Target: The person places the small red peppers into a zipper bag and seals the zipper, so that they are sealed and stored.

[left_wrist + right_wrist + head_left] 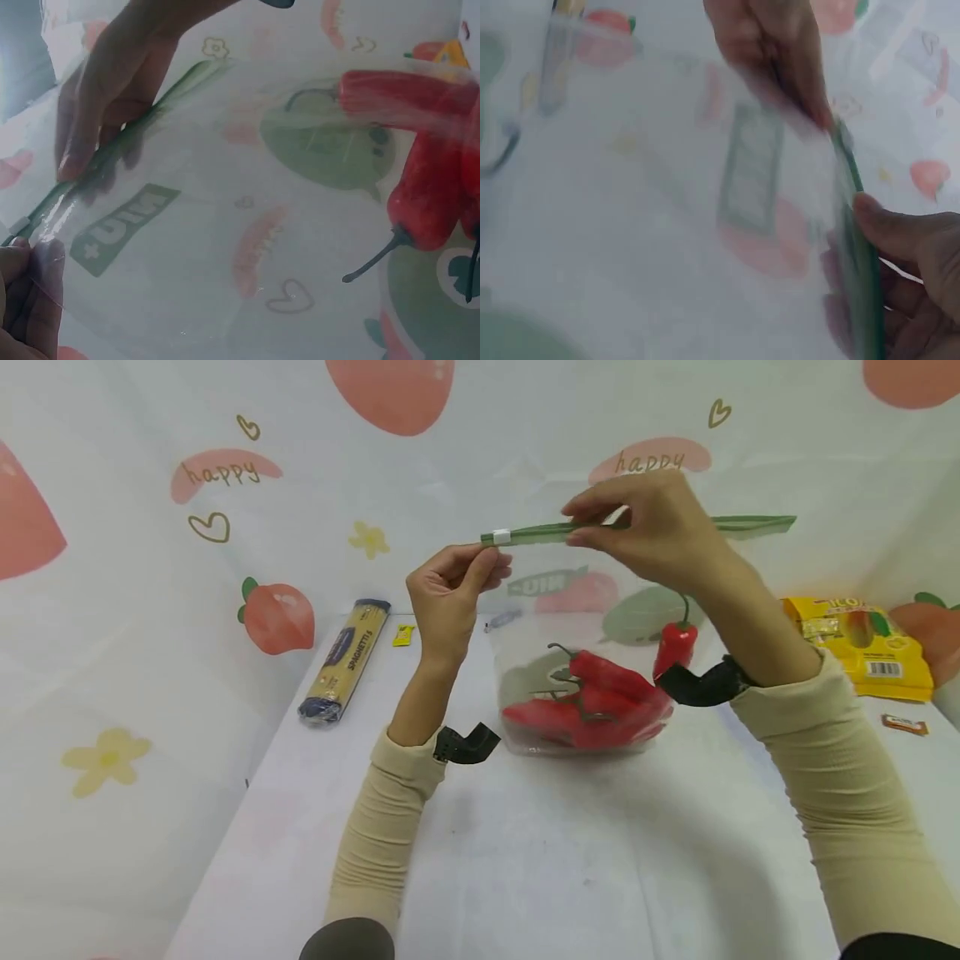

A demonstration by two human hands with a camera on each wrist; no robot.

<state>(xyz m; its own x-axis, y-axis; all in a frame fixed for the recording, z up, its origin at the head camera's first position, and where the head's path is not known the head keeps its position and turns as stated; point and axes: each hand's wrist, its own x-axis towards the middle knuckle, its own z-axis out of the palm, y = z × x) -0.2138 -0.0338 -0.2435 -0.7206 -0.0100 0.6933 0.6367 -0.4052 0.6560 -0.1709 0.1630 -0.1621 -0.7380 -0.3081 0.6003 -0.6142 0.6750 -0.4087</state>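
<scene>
A clear zip bag (pixel 525 652) with green printing hangs upright between my hands, its bottom at the white table. Several red peppers (pixel 600 702) with green stems lie inside its lower part. Along the top runs a green zip strip (pixel 543 532), with a white slider (pixel 502 537) near its left end. My left hand (pixel 447 602) pinches the bag's top left corner, just under the slider. Farther right, my right hand (pixel 660 531) pinches the green strip between thumb and fingers. Through the film, the right hand (pixel 112 97) also shows in the left wrist view.
A spaghetti pack (pixel 347 662) lies at the back left, beside a small yellow packet (pixel 403 635). On the right are a yellow bag (pixel 862 647) and a small brown wrapped bar (pixel 904 724). A patterned cloth (pixel 465 468) hangs behind.
</scene>
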